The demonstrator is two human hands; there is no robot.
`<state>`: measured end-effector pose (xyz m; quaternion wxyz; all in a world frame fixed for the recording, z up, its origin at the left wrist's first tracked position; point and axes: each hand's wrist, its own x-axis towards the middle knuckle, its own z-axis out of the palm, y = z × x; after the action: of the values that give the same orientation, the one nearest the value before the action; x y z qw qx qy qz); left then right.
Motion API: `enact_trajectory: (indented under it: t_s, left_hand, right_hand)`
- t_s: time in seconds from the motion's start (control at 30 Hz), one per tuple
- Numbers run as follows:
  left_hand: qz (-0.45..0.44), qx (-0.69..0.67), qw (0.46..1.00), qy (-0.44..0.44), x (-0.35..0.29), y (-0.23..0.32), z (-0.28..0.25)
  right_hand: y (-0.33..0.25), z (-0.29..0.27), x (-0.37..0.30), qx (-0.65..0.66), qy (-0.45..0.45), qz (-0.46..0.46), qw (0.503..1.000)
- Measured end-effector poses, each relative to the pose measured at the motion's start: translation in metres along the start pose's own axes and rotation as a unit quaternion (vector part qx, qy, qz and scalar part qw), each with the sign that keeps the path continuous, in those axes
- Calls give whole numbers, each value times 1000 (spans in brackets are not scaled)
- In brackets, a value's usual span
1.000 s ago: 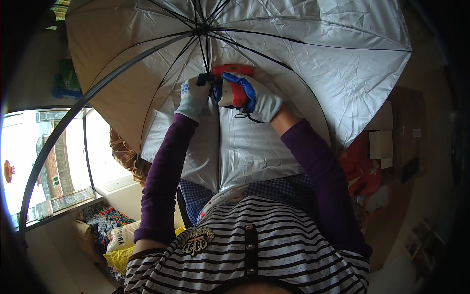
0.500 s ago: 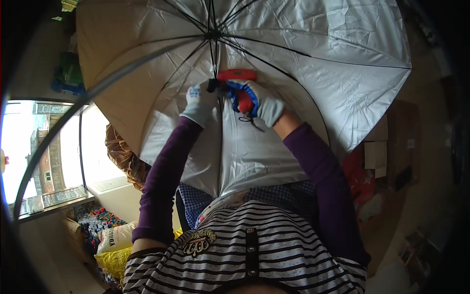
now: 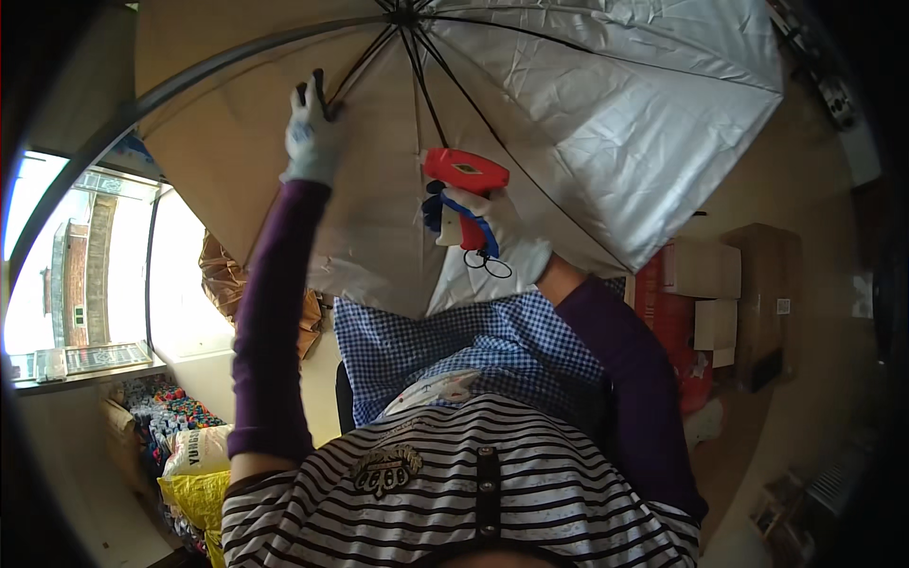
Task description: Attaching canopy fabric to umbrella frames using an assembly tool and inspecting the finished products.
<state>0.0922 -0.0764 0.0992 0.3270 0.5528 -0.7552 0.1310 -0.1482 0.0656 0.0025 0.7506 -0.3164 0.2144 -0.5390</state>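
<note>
An open umbrella [image 3: 653,123] with a silver-grey lining and thin black ribs spreads across the upper view, its inside facing me. From its hub [image 3: 403,17] a thick dark shaft [image 3: 180,90] bends down past the left. My right hand [image 3: 507,232], in a white and blue work glove, grips a red tagging gun [image 3: 469,170] with a pale trigger and a black cord loop. The gun lies over the canopy near a rib's lower end. My left hand [image 3: 312,137], gloved with dark fingertips, reaches up with fingers apart, beside or touching a rib left of the hub.
Cardboard boxes [image 3: 701,270] and red material [image 3: 653,298] stand at the right. A window [image 3: 90,275] is on the left. Below it lie a yellow bag [image 3: 197,492], a white sack [image 3: 199,450] and multicoloured bundles [image 3: 180,407]. A brown crinkled bundle [image 3: 220,284] hangs beside the umbrella.
My left hand has parted from the right and moved up and left. The tagging gun has come down slightly and turned more into view. The umbrella has turned and shifted upward.
</note>
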Motion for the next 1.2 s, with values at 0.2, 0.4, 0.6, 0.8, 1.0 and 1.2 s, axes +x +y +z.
enact_trajectory:
  t_s: [0.2,0.4,0.6,0.8,1.0,1.2]
  left_hand:
    - [-83,-15,980,-178,-112,97,59]
    - [-89,-30,962,-257,-105,101,87]
    - [-41,-115,978,-170,-71,73,74]
    - [-70,-118,972,-191,-135,81,69]
    - [-120,-168,956,-208,-132,91,70]
    - [-105,-12,960,-261,-111,72,47]
  right_hand:
    - [8,-7,-12,-129,151,-175,964]
    - [14,-19,-27,-67,225,-110,966]
    - [11,-18,-21,-92,191,-148,966]
    - [-6,-37,-15,-42,312,-208,926]
    - [-23,-31,-24,-121,306,-202,922]
    - [-10,-71,-19,-273,236,-253,898]
